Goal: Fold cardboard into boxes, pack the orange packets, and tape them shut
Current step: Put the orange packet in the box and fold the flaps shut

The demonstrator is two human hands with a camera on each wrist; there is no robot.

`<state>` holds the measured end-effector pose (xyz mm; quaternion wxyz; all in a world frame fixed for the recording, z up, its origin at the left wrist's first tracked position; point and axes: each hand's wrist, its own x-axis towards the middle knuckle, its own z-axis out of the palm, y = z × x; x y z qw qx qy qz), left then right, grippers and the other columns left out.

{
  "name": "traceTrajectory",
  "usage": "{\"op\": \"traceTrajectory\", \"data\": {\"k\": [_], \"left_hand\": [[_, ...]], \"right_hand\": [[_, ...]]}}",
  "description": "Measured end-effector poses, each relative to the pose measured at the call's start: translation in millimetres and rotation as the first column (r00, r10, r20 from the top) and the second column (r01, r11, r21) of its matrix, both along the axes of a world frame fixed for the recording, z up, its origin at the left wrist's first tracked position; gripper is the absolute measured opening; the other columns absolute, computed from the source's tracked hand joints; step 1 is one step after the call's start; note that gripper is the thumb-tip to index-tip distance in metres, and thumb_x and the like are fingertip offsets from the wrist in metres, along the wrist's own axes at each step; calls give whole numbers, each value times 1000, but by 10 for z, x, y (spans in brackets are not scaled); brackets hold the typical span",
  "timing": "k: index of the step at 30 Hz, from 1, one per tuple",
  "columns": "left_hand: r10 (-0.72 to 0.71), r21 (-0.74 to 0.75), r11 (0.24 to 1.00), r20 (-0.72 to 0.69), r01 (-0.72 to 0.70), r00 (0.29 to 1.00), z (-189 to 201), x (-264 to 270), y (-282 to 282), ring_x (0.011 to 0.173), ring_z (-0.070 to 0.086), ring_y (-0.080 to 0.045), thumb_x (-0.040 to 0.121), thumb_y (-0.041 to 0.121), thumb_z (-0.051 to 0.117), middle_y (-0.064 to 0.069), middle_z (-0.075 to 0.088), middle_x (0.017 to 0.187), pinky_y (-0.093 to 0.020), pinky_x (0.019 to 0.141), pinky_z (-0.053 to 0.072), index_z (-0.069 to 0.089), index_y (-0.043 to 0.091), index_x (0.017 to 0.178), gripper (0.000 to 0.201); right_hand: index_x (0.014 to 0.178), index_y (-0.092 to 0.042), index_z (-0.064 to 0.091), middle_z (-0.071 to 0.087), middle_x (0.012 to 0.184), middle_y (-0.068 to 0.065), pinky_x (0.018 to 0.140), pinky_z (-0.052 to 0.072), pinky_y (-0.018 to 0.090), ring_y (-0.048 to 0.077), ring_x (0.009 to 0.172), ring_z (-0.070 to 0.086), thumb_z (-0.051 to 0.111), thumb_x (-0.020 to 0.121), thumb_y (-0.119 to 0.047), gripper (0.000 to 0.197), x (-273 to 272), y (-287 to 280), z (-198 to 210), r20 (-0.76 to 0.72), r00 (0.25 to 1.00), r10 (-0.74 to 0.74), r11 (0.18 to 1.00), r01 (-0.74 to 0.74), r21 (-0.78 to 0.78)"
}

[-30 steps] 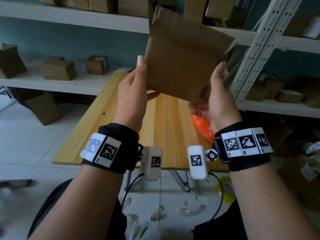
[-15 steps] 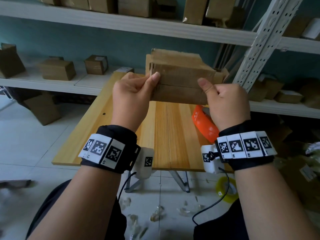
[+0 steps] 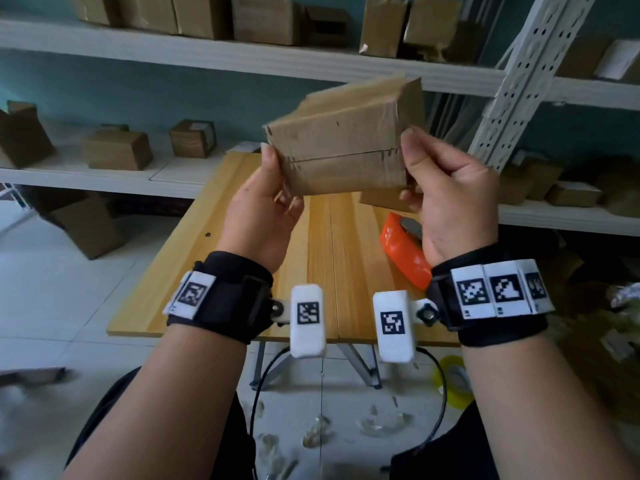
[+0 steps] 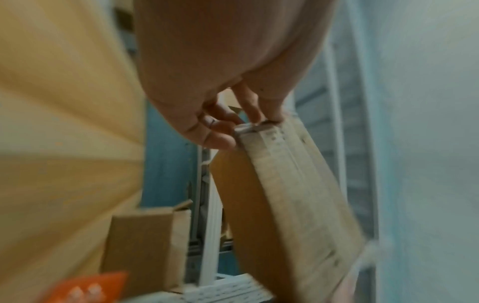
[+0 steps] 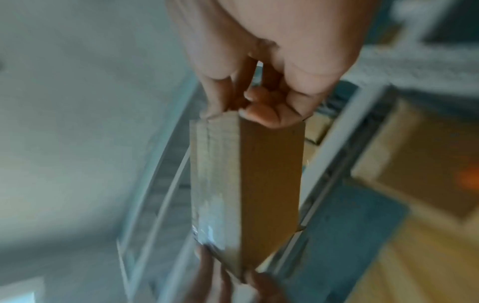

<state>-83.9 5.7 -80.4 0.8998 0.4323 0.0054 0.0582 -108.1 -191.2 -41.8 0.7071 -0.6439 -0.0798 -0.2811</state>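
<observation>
I hold a brown cardboard box (image 3: 343,147) in the air above the wooden table (image 3: 194,271), tilted, its flap seam facing me. My left hand (image 3: 277,178) grips its left end, thumb in front and fingers behind. My right hand (image 3: 410,168) pinches the right end, where a loose flap hangs below. In the left wrist view the left hand (image 4: 233,127) clasps the box (image 4: 298,184) at a corner. The right wrist view shows the right hand (image 5: 259,110) holding the box (image 5: 246,174) at its near end. An orange packet (image 3: 401,251) lies on the table under my right wrist.
White shelves (image 3: 242,57) behind the table carry several cardboard boxes. A white perforated upright (image 3: 526,64) leans at the right. A yellow tape roll (image 3: 453,379) and scraps lie on the floor. Another cardboard box (image 4: 145,246) stands near the orange packet (image 4: 85,289).
The flat cardboard I held upright has been folded into a box. Both hands then lifted it and tilted it so its seam side faces me.
</observation>
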Motion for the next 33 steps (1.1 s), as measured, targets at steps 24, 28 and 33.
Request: {"op": "traceTrajectory", "data": {"k": [24, 28, 33], "left_hand": [[168, 242, 947, 183, -210, 969, -14, -100, -26, 99, 77, -15, 99, 27, 71, -9, 78, 116, -28, 81, 63, 76, 3, 124, 35], [82, 238, 965, 136, -113, 987, -40, -94, 12, 111, 75, -18, 105, 18, 63, -9, 74, 129, -28, 86, 62, 74, 5, 130, 30], [17, 168, 985, 149, -42, 989, 5, -99, 68, 116, 73, -23, 105, 10, 61, -13, 70, 135, -33, 93, 62, 71, 9, 134, 31]], "right_hand": [[108, -17, 81, 77, 95, -4, 95, 58, 41, 11, 99, 70, 59, 106, -41, 33, 83, -111, -202, 43, 973, -228, 876, 224, -426], [99, -15, 81, 74, 84, -3, 83, 58, 32, 7, 83, 68, 61, 106, -34, 29, 97, -159, -227, -2, 966, -259, 832, 222, -508], [83, -4, 75, 70, 77, 18, 76, 58, 44, 31, 75, 66, 67, 101, -38, 39, 74, -152, -225, -116, 966, -229, 875, 152, -460]]}}
